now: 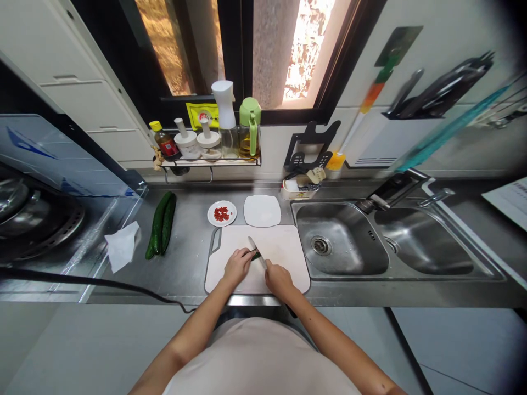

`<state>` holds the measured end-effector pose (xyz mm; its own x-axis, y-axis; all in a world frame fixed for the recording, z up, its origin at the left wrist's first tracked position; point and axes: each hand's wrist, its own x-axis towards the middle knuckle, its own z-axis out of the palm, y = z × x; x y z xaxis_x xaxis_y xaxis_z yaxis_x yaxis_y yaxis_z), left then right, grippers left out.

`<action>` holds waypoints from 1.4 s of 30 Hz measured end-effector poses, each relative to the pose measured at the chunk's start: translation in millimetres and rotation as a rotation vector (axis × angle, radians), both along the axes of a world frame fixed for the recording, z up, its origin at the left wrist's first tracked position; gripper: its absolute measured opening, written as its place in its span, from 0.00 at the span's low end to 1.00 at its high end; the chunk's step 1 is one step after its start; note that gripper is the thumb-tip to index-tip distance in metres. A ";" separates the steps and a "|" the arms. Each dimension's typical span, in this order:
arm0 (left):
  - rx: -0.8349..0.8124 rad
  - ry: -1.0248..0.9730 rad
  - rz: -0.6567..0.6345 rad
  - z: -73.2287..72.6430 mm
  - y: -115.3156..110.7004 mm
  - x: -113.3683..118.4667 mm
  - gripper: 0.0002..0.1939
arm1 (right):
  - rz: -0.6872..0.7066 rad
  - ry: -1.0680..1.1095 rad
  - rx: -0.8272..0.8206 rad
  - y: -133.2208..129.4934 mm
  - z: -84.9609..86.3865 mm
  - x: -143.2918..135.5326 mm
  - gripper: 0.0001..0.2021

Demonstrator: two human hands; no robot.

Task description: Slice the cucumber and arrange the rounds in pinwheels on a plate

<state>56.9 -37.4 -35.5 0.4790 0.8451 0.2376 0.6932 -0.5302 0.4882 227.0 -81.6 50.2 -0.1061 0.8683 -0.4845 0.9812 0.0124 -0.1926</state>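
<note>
On the white cutting board (pixel 288 247), my left hand (pixel 237 265) has its fingers bent and pressed down on a small dark green vegetable piece (pixel 256 255), whose exact kind is hard to make out. My right hand (pixel 280 280) is closed around the handle of a knife (pixel 252 243). The narrow blade points away from me and to the left, right beside the green piece and my left fingertips. Beyond the board stand a small round plate (pixel 211 215) with chopped red bits (pixel 221 213) and a white square plate (pixel 262 210).
Two long cucumbers (pixel 161 225) lie to the left, near a crumpled white paper (pixel 122 247). A steel double sink (pixel 341 241) adjoins the board's right side. A rack of bottles (pixel 212 162) hangs at the back, and a black cable (pixel 123 285) crosses the counter's front left.
</note>
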 end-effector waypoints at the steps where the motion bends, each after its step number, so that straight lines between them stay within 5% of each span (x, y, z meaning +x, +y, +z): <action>1: 0.000 -0.002 0.003 -0.3 0.0 0.1 0.16 | 0.000 0.000 0.004 1.8 -1.1 -1.1 0.16; 13: -0.008 0.006 0.009 -2.7 1.1 -0.4 0.16 | -0.002 0.006 0.031 18.7 -2.4 -12.5 0.17; 27: -0.040 0.008 0.013 0.0 3.1 0.2 0.16 | -0.024 -0.014 -0.055 -16.3 -2.5 2.1 0.17; 42: -0.032 -0.003 0.013 -0.7 3.9 1.3 0.16 | -0.028 -0.007 -0.036 -3.9 -4.1 -2.7 0.17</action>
<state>58.2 -33.4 -36.2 0.4671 0.8585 0.2115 0.6987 -0.5050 0.5067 224.3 -85.5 46.1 -0.0781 0.8530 -0.5160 0.9825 -0.0221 -0.1852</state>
